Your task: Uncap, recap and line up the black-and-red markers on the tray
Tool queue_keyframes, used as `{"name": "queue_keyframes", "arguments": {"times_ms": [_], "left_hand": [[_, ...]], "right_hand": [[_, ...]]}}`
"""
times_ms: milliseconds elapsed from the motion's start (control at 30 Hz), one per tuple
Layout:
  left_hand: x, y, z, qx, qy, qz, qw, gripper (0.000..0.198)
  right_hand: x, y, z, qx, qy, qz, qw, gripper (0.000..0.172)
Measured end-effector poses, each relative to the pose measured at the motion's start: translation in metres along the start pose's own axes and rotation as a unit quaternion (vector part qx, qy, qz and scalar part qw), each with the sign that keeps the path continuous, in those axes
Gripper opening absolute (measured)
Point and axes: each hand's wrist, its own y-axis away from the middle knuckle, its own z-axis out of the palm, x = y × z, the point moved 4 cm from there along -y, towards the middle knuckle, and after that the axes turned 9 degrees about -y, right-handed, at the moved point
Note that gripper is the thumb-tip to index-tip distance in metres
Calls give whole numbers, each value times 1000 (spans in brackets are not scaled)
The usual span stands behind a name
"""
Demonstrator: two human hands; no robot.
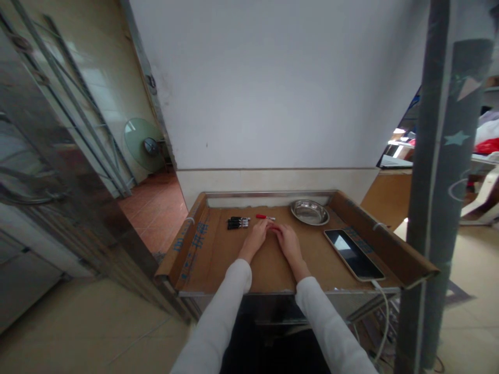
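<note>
My left hand [256, 236] and my right hand [287, 240] meet over the middle of the cardboard-covered table [268, 270]. Their fingers are bent and close together at the tips; anything between them is too small to make out. Just beyond the fingertips lies a red pen-like item [262, 216] with a silvery end. Several black items with silvery ends [237, 223] lie side by side to the left of my left hand. A round metal dish [310, 212] stands behind and to the right of my right hand.
A phone [354, 254] with a white cable lies on the table's right side. Raised cardboard edges [183, 239] flank the tabletop. A white wall [273, 93] rises behind it, and a grey post [436, 182] stands at the right.
</note>
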Motion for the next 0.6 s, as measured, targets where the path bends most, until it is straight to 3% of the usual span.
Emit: {"name": "queue_keyframes", "arguments": {"times_ms": [167, 367, 500, 600], "left_hand": [[-6, -8, 4, 12, -149, -32, 988, 48], [3, -14, 7, -18, -282, -25, 959, 32], [15, 6, -1, -58, -298, -26, 952, 22], [21, 26, -10, -60, -255, -14, 965, 20]], "right_hand": [[-11, 20, -6, 0, 39, 2, 999, 22], [-24, 39, -13, 4, 94, -10, 996, 23], [-16, 39, -19, 40, 74, 46, 995, 26], [-12, 40, -22, 55, 67, 78, 993, 27]]}}
